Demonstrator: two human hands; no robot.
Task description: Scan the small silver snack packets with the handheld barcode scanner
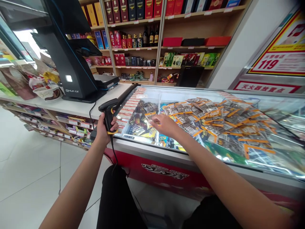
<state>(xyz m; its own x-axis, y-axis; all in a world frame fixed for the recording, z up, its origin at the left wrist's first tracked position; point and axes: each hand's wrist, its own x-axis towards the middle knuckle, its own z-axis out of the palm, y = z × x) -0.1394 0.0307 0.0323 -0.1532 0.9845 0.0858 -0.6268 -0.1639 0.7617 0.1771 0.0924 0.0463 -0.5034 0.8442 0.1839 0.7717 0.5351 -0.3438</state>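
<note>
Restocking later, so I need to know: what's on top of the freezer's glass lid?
Orange-edged snack packets lie heaped on the glass lid, with the right hand on them. Through bare glass, colourful packs show inside; what lies under the heap is hidden. The left hand holds a scanner.

Bright and even, with strong daylight blown out at the upper left. Glare on the freezer lid. Bent and blurred toward the right edge.
</note>
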